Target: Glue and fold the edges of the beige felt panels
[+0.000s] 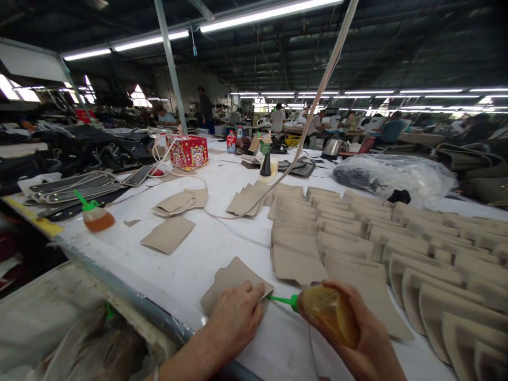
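Observation:
My left hand point(240, 309) presses on a flat beige leather-like piece point(230, 278) near the table's front edge, its fingers bent at the piece's right corner. My right hand point(363, 330) is wrapped round a squeeze bottle point(327, 312) of amber liquid, held tilted on its side. The bottle's thin green nozzle point(282, 300) points left, its tip at the edge of the piece under my left fingers. Whether the tip touches the edge, I cannot tell. Another loose beige piece point(168, 235) lies beyond my left hand.
Overlapping rows of beige pieces point(420, 248) cover the right side. A second green-capped bottle point(97, 218) stands at the left edge. Further back are a red patterned box point(190, 152), a black cone point(265, 165) and a clear plastic bag point(397, 177). A cord point(293, 159) hangs onto the table.

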Available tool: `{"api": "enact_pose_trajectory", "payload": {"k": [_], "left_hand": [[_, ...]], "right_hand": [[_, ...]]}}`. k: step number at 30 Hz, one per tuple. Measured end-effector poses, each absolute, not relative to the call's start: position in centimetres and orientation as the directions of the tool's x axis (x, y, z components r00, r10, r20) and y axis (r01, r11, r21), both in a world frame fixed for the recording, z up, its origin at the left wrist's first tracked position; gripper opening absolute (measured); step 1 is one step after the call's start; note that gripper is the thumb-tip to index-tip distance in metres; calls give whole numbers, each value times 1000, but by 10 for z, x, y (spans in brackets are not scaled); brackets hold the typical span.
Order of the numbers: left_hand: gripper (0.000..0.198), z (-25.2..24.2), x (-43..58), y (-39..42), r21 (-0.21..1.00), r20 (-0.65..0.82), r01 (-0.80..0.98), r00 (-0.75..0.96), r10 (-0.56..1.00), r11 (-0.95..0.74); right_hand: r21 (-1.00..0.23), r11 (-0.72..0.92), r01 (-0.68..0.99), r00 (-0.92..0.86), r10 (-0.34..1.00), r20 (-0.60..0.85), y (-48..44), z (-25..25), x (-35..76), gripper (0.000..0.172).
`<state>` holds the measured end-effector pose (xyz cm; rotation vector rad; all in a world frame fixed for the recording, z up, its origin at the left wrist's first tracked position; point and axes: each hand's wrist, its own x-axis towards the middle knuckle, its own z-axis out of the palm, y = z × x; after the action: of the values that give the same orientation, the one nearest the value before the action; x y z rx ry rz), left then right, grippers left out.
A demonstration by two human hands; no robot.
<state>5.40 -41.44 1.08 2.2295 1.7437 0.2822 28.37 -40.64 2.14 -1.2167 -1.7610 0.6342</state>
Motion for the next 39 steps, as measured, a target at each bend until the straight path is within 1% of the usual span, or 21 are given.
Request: {"api": "enact_pose_trajectory", "payload": {"k": [4,7,11,13,16,19,21,25,30,34,37,39], "left_hand": [[38,11,54,-415,361,-39,907,249,968,-218],[39,15,52,-414,391,-54,894,260,964,-219],[40,18,50,-414,414,-58,883,267,962,-220],[42,16,49,-414,409,-59,886,264,963,-218],[44,10,48,-415,399,-63,891,260,963,-215],[45,6,47,-416,393,-66,895,258,964,-212],[46,7,47,-417,395,-66,894,258,964,-212],[47,11,47,-419,408,-60,888,257,965,-211],[45,13,47,-422,430,-42,881,240,970,-199],[45,12,47,-423,436,-32,877,242,970,-204],[45,10,47,-423,432,-23,878,240,970,-207],[45,9,46,-424,420,-27,884,237,971,-204]], "right_hand": [[-858,300,417,-114,954,278,-407,23,285,43],[-877,257,407,-90,966,241,-407,24,286,46],[-913,203,353,-140,977,163,-410,22,284,49],[-931,173,320,-133,982,137,-411,22,283,48],[-929,169,328,-92,985,147,-414,22,283,48],[-919,166,358,-128,984,128,-419,22,282,49],[-926,150,346,-146,984,105,-422,21,282,48],[-938,131,321,-80,991,111,-428,21,278,48],[-953,83,290,-131,990,46,-435,19,276,48],[-941,94,324,-121,991,58,-437,15,278,49],[-952,93,291,-151,987,51,-437,14,278,48],[-954,88,287,-110,992,58,-437,13,277,49]]}}
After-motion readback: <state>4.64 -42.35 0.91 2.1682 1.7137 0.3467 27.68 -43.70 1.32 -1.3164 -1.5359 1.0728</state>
